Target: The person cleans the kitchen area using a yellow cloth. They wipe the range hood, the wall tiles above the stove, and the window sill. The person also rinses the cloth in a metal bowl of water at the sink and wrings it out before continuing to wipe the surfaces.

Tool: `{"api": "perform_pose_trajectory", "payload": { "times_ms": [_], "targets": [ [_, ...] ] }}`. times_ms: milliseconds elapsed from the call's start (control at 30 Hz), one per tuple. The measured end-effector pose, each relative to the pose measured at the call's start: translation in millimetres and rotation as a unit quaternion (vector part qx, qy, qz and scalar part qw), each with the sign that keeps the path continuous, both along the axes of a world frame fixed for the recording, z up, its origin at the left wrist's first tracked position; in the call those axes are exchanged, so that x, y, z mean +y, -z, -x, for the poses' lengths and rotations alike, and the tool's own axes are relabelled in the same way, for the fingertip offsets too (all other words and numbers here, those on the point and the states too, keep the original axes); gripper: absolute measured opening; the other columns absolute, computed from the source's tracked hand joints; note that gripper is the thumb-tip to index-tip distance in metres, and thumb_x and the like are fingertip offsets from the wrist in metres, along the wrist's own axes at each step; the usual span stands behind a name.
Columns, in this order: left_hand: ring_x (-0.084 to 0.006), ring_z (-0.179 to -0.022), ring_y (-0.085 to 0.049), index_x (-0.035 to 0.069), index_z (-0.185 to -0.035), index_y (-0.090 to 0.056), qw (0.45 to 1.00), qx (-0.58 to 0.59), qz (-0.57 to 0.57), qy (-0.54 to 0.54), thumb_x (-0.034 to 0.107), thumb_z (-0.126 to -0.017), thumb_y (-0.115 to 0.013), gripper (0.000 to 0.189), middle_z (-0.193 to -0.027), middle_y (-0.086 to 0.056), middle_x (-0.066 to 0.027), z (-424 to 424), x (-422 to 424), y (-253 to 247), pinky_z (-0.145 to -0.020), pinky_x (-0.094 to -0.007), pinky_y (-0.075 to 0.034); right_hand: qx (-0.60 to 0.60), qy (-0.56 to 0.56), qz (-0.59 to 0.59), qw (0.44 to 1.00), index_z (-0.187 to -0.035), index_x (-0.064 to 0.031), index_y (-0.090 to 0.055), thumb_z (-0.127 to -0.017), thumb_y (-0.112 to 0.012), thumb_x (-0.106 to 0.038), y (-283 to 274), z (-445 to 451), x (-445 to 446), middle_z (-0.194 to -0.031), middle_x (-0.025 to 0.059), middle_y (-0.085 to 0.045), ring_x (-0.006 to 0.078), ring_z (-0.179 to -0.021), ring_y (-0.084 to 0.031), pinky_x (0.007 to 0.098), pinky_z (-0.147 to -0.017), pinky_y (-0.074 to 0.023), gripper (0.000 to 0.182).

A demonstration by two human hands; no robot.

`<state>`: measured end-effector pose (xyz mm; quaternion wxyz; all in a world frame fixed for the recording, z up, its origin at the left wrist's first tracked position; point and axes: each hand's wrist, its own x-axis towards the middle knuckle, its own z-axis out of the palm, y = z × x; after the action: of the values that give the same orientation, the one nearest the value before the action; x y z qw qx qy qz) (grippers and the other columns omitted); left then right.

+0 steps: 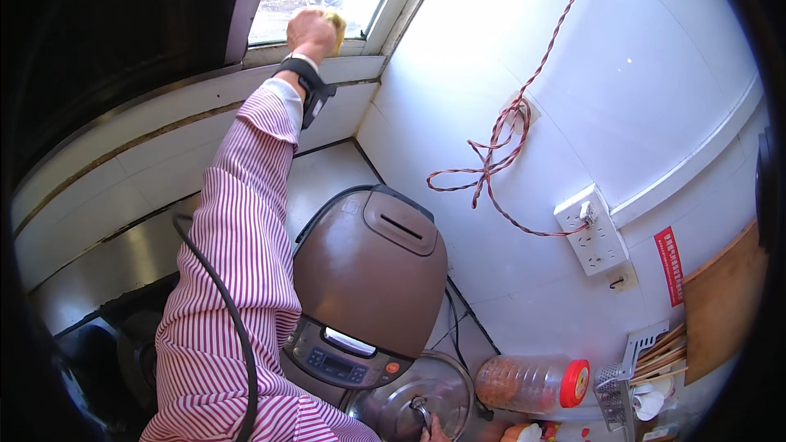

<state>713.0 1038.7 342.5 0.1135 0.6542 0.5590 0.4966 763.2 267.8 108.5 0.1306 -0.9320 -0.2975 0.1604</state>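
Observation:
My left hand [311, 31] is a fist pressed around a yellow cloth [336, 31], at the lower edge of a bright window pane [295, 9]. A dark strap device [312, 89] circles that wrist, below which runs a red-and-white striped sleeve [245, 245]. At the bottom edge my right hand [436, 431] shows only a few fingers, closed at the handle [421, 408] of a round metal lid [387, 408]. Between the arm and the wall stands a brown rice cooker [374, 276], its lid down. The cloth is partly hidden by the fist.
A twisted cord [491, 166] hangs looped on the wall and plugs into a white power strip [592, 239]. Lower right are a red-capped plastic jar [528, 383], a metal rack [614, 387] with chopsticks [660, 356] and a wooden board [724, 301]. A black cable [236, 319] crosses the sleeve.

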Motion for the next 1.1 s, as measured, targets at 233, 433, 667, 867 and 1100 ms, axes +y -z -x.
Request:
{"api": "perform_pose_trajectory", "payload": {
  "times_ms": [233, 433, 667, 867, 1100],
  "targets": [
    [-0.0316, -0.093, -0.059, 0.011, -0.106, -0.058, 0.919, -0.137, -0.369, 0.03, 0.013, -0.085, -0.048, 0.023, -0.115, -0.054, -0.0137, -27.4, -13.6, -77.8, -0.081, -0.0405, -0.047, 0.027, 0.025, 0.03, 0.999, -0.137, -0.015, -0.034, -0.087, -0.05, -0.025, 0.6, 1.3, -0.2, -0.123, 0.0241, -0.047, 0.0354, -0.107, -0.05, 0.0425, -0.092, -0.0376, 0.053],
    [-0.0269, -0.1, -0.056, -0.002, -0.098, -0.059, 0.954, 0.205, -0.22, 0.012, 0.004, -0.082, -0.052, 0.018, -0.109, -0.05, -0.0118, -37.0, 2.3, -19.2, -0.082, -0.0358, -0.051, 0.037, 0.03, 0.04, 0.998, -0.138, -0.0153, -0.032, -0.088, -0.049, -0.026, 7.8, 1.0, 0.1, -0.118, 0.0252, -0.051, 0.0355, -0.1, -0.055, 0.0427, -0.087, -0.0401, 0.054],
    [-0.0277, -0.082, -0.063, 0.006, -0.094, -0.064, 0.977, 0.086, -0.196, 0.02, 0.017, -0.081, -0.059, 0.017, -0.099, -0.059, -0.0146, -48.5, 5.3, -17.7, -0.075, -0.0375, -0.051, 0.043, 0.05, 0.007, 0.998, -0.138, -0.0165, -0.034, -0.087, -0.05, -0.023, 2.5, 4.2, 0.6, -0.111, 0.0253, -0.054, 0.0381, -0.096, -0.056, 0.0426, -0.082, -0.0422, 0.053],
    [-0.0304, -0.086, -0.059, 0.002, -0.091, -0.06, 0.922, 0.116, -0.368, -0.022, 0.011, -0.078, -0.058, 0.015, -0.093, -0.059, -0.0126, -37.0, 16.6, -54.2, -0.075, -0.0386, -0.049, 0.026, 0.057, 0.009, 0.998, -0.137, -0.0171, -0.035, -0.087, -0.05, -0.022, 6.4, 2.8, 4.1, -0.107, 0.0253, -0.056, 0.039, -0.094, -0.056, 0.0425, -0.08, -0.0431, 0.053],
    [-0.029, -0.097, -0.059, 0.008, -0.101, -0.064, 0.99, 0.088, -0.089, 0.061, 0.009, -0.083, -0.05, 0.023, -0.115, -0.055, -0.013, -52.6, 13.8, 16.0, -0.084, -0.0352, -0.048, -0.006, 0.044, 0.027, 0.999, -0.137, -0.0173, -0.034, -0.087, -0.051, -0.022, 5.7, -4.3, 9.4, -0.106, 0.025, -0.056, 0.0386, -0.093, -0.056, 0.0424, -0.08, -0.0431, 0.054]
  ]
}}
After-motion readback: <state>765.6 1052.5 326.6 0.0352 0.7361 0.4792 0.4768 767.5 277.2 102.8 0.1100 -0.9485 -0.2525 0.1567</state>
